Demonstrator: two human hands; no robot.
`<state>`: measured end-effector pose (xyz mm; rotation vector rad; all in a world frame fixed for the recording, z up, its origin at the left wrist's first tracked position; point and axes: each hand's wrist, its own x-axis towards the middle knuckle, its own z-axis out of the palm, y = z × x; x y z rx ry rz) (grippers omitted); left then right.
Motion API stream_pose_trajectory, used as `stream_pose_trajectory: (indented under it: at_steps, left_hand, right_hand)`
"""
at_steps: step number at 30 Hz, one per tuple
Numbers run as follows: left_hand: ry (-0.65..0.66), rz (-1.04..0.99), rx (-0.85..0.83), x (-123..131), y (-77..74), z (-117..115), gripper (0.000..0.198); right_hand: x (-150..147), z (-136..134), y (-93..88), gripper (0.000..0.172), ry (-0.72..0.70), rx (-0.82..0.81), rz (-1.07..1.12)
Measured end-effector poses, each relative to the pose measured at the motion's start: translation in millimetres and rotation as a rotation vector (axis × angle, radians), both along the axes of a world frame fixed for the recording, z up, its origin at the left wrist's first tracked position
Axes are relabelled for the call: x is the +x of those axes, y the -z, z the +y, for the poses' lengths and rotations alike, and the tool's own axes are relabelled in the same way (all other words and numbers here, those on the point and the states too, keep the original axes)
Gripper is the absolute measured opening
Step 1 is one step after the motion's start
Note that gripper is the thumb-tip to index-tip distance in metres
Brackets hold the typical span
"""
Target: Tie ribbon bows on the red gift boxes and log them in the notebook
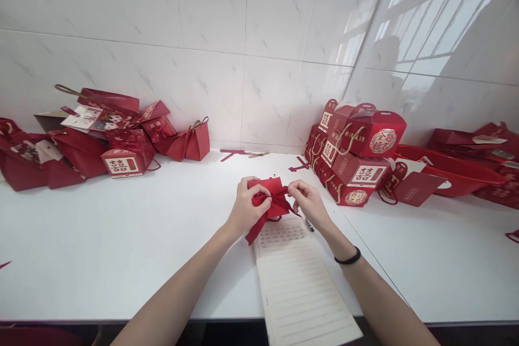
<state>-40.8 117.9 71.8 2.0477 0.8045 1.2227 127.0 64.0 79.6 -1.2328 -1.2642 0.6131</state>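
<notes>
At the middle of the table, a small red gift box (265, 186) has a dark red ribbon (257, 228) gathered in a bow on its near side. My left hand (252, 203) grips the box from the left, its thumb and forefinger pinching the ribbon at the knot. On the right, the fingertips of my right hand (305, 198) are closed on a loop of the same ribbon. One ribbon tail hangs down to the left over the edge of a lined notebook (302, 286), which bears handwriting at its top.
A pen (309, 225) lies by the notebook. Stacked red boxes (357, 157) stand right of centre, with a red basin (466, 170) beyond. Red bags and boxes (81, 154) are piled at the left. Ribbon scraps (233, 153) lie near the tiled wall (211, 81).
</notes>
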Motion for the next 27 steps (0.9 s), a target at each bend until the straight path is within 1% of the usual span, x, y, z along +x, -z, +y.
stream_pose_trajectory:
  at_steps: [9, 16, 23, 25, 27]
  left_hand:
    - [-0.002, 0.004, -0.007, -0.9, 0.0, -1.1, 0.007]
    - [-0.009, 0.013, 0.006, -1.0, -0.5, -1.1, 0.007]
    - [-0.019, 0.004, 0.022, -0.3, -0.4, -0.5, 0.008]
    - [-0.020, 0.003, 0.021, -0.3, 0.0, -0.3, 0.008]
    - [-0.022, 0.002, 0.020, -0.3, 0.3, -0.1, 0.008]
  right_hand:
    - [-2.4, -1.5, -3.2, 0.031, 0.020, -0.010, -0.009]
    - [-4.6, -1.1, -4.1, 0.030, 0.075, -0.038, -0.014]
    - [1.8, 1.7, -3.0, 0.022, 0.142, -0.025, 0.060]
    - [1.6, -0.5, -4.5, 0.022, 0.101, 0.003, 0.101]
    - [0.2, -5.0, -6.9, 0.026, -0.012, 0.019, 0.135]
